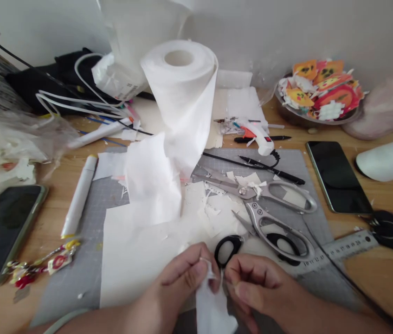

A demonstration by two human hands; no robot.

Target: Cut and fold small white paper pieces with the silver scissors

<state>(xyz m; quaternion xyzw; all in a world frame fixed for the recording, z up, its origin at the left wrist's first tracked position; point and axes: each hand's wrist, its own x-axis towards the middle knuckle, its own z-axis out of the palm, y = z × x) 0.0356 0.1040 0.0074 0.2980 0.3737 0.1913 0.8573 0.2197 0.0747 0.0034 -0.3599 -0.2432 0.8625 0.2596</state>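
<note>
At the bottom centre, my left hand (187, 273) pinches the top of a small torn white strip (212, 308), which hangs down below the fingers. My right hand (255, 280) is just to the right, thumb and fingers pressed together near the strip's upper edge; whatever lies between them is too small to make out. Behind the hands are black-handled scissors (229, 249) and large metal scissors (259, 218). A tall white roll (182, 88) stands further back, its loose end (152, 185) draped over white paper (123, 250).
A grey cutting mat (88, 264) carries paper scraps and a steel ruler (342, 250). Phones (6, 227) (338, 176) lie at both sides. A marker (80, 197), a glue gun (257, 137) and a bowl (316, 121) of colourful pieces surround the work area.
</note>
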